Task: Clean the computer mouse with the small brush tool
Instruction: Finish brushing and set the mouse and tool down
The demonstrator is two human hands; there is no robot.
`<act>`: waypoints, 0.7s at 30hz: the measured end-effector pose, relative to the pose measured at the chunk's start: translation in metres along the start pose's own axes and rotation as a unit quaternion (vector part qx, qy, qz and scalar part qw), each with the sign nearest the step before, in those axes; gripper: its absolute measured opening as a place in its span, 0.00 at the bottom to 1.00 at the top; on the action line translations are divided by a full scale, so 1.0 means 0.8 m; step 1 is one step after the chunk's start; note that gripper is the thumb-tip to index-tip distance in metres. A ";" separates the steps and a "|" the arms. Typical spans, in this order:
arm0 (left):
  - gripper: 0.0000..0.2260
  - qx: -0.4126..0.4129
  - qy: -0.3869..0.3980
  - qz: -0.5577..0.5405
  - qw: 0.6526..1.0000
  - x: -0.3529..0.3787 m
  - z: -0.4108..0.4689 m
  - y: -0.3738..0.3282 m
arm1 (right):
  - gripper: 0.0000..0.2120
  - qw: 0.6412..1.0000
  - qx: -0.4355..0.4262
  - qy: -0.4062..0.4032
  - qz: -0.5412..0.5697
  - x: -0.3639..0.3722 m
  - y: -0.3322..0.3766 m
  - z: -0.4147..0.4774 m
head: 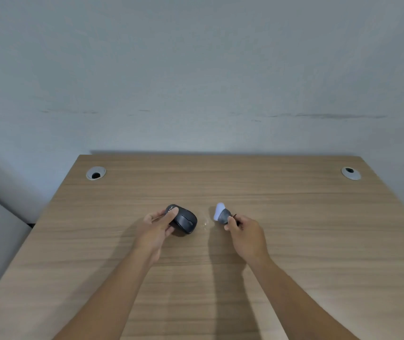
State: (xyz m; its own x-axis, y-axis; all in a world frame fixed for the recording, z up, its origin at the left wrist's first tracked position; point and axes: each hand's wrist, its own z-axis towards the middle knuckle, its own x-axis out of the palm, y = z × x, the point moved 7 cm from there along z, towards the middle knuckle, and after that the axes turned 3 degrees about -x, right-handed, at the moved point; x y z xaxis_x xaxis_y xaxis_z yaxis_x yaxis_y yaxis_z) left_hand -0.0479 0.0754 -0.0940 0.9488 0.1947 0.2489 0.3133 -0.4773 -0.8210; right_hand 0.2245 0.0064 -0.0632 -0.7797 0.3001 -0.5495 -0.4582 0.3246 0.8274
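A black computer mouse [185,219] is held in my left hand [158,228], thumb on its rear top and fingers under its left side, tilted just above the wooden desk [294,217]. To its right, my right hand [244,233] grips the small brush tool [222,214] by its dark grey body. The brush's pale white bristle head points up and to the left, a short gap away from the mouse. The brush and the mouse do not touch.
Two round grey cable grommets sit in the desk's far corners, one on the left [95,173] and one on the right [351,173]. A pale wall [196,82] rises right behind the desk. The desk's left edge drops off to the floor.
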 end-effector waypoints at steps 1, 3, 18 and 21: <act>0.16 0.005 0.003 0.033 0.999 0.000 0.001 0.000 | 0.16 1.000 0.001 0.000 0.001 0.002 -0.002 -0.003; 0.15 0.011 0.018 0.087 0.996 0.003 0.000 0.000 | 0.14 1.000 0.003 -0.002 -0.011 0.006 -0.004 -0.007; 0.03 0.137 0.032 0.337 0.931 0.038 0.031 -0.016 | 0.25 0.976 -0.026 0.070 -0.205 0.040 0.002 -0.022; 0.04 0.142 0.030 0.347 0.926 0.041 0.033 -0.015 | 0.26 0.968 -0.038 0.095 -0.227 0.044 0.009 -0.023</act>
State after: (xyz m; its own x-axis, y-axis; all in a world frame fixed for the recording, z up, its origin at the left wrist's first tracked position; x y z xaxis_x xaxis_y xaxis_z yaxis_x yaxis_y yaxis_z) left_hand -0.0220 0.1099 -0.0891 0.9206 -0.1266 -0.3694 -0.3893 -0.2232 -0.8937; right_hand 0.1857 0.0028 -0.0744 -0.5511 -0.0319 -0.8338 -0.7971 0.3157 0.5147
